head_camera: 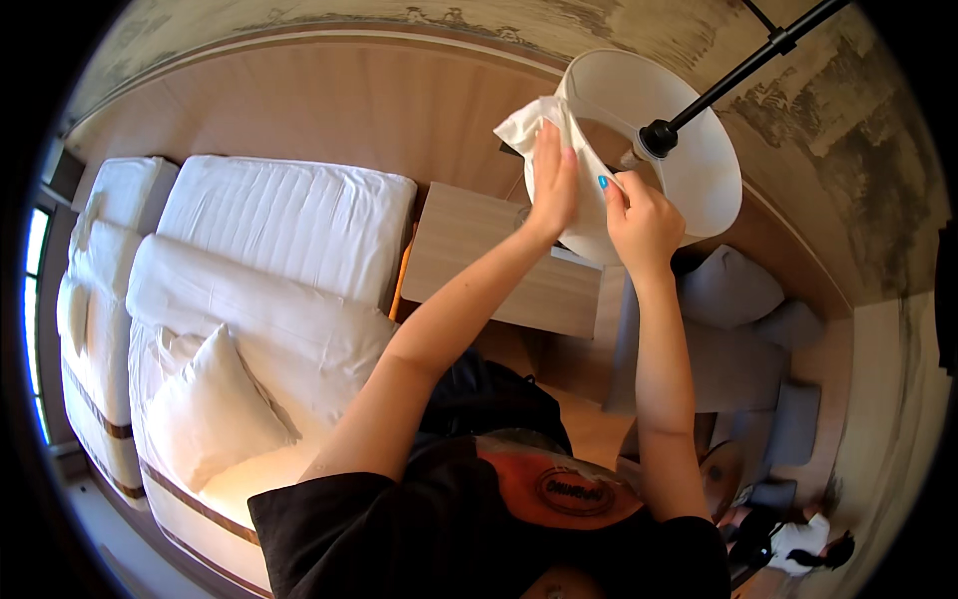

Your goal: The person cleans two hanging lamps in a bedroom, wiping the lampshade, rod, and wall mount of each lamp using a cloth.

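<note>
A large white drum lampshade (pixel 700 187) hangs from a black rod, its bulb socket (pixel 658 140) visible inside the open top. My left hand (pixel 554 180) presses a white cloth (pixel 528 123) against the outer side of the shade, fingers extended. At the shade's near rim is my right hand (pixel 642 217), its thumb and curled fingers pinching the edge. Part of the cloth is hidden behind my left hand.
Below the shade stands a wooden bedside table (pixel 471 254). Left of it are a bed with a white mattress (pixel 284 224) and a pillow (pixel 217 412). A grey sofa (pixel 733 367) with cushions lies right. Another person (pixel 797 543) is at the lower right.
</note>
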Available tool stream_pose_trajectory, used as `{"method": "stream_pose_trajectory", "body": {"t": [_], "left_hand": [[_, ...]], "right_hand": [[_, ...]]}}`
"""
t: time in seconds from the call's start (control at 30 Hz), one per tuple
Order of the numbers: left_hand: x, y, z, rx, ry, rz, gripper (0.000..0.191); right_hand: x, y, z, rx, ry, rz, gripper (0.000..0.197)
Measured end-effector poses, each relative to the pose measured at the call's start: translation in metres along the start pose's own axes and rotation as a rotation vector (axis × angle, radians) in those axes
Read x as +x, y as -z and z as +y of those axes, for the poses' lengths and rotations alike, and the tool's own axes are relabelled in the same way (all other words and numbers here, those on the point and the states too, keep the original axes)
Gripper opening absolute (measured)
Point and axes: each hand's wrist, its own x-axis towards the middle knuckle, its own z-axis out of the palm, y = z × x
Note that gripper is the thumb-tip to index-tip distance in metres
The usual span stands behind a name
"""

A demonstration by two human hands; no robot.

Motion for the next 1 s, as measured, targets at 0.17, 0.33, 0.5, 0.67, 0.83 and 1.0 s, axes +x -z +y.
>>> {"method": "stream_pose_trajectory", "body": {"t": [0.17,0.33,0.5,0.67,0.83,1.0], "left_hand": [[-0.056,-0.014,0.026,0.043,-0.049,0.003,0.052],[-0.101,-0.040,0.028,0.150,-0.095,0.013,0.053],[-0.118,-0.059,0.031,0.180,-0.057,0.035,0.052],[-0.103,-0.064,0.025,0.195,0.027,0.111,0.053],[-0.063,-0.048,0.015,0.237,0.053,0.243,0.051],[-0.049,-0.044,0.021,0.206,0.122,0.231,0.051]], "right_hand": [[-0.001,0.001,0.005,0.001,-0.053,-0.054,0.015],[-0.003,0.003,0.007,0.044,-0.063,-0.093,0.018],[-0.008,0.004,0.019,0.058,-0.106,-0.137,0.023],[-0.004,0.005,0.015,0.054,-0.092,-0.169,0.027],[-0.003,0.002,0.010,0.025,-0.059,-0.132,0.030],[-0.006,-0.003,0.015,0.047,-0.081,-0.072,0.027]]}}
